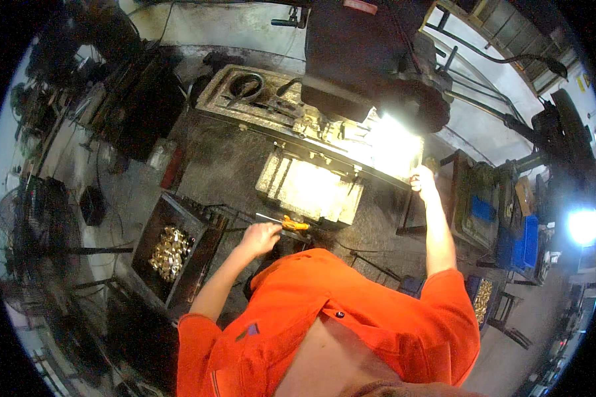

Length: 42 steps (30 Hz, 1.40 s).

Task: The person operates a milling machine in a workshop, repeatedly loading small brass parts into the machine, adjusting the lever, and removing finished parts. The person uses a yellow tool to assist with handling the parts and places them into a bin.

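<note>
My left hand (262,239) is closed in front of my waist, its fingers curled. Whatever it may hold is hidden. Just beyond it lies a tool with an orange handle (295,225) and a thin pale metal part; whether the hand touches it, I cannot tell. My right arm reaches forward to the right end of the long machine table (235,124). There my right hand (422,180) is closed in a fist by the table's corner, next to a brownish rounded part (432,163). The thing inside its grip cannot be made out. Glare washes out the work area beside this hand.
A dark machine head (341,49) hangs over the table. Below the table projects a brightly lit metal block (311,188). To the left stands a dark bin (157,228) with brass-coloured parts (172,251). At right are a blue crate (524,241) and a tray of small brass-coloured pieces (483,301).
</note>
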Each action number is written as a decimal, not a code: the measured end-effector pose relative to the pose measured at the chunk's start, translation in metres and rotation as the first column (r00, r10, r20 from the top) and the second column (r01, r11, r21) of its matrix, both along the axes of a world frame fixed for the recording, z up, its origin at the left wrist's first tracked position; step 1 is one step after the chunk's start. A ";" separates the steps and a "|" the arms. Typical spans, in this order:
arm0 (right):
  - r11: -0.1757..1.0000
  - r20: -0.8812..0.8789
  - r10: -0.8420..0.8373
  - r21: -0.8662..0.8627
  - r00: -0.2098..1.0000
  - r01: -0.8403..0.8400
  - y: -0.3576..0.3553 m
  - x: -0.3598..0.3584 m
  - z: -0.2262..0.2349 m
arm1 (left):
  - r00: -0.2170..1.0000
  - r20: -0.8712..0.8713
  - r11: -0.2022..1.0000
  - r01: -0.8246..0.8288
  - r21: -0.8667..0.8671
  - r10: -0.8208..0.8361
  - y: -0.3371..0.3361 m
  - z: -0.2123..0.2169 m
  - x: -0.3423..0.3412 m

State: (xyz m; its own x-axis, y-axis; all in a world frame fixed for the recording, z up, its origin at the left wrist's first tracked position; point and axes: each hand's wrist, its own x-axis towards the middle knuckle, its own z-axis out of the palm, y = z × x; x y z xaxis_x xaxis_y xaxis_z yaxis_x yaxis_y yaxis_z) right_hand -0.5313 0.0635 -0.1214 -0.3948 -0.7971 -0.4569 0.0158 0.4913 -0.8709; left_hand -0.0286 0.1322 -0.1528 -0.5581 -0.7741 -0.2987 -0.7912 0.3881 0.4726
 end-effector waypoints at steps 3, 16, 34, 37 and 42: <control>0.970 0.091 -0.156 -0.173 0.983 0.170 0.028 0.043 -0.001 | 1.000 0.004 0.995 0.000 0.101 0.000 0.018 -0.004 0.011; 0.868 -0.761 0.477 0.331 0.440 -0.370 0.084 0.201 0.019 | 0.961 -0.046 0.961 0.274 0.021 -0.273 0.013 -0.012 0.040; 0.764 -0.487 0.594 0.092 0.640 -0.639 -0.053 0.118 -0.039 | 0.960 -0.071 0.958 0.275 0.082 -0.270 0.029 -0.017 0.116; 0.785 -0.830 0.513 0.350 0.219 -0.511 -0.050 0.083 -0.080 | 0.951 -0.095 0.951 0.301 0.075 -0.293 0.029 -0.017 0.111; 0.843 -0.928 0.277 0.360 -0.250 -0.400 -0.032 0.176 -0.050 | 0.968 -0.046 0.959 0.250 0.136 -0.246 0.029 -0.024 0.131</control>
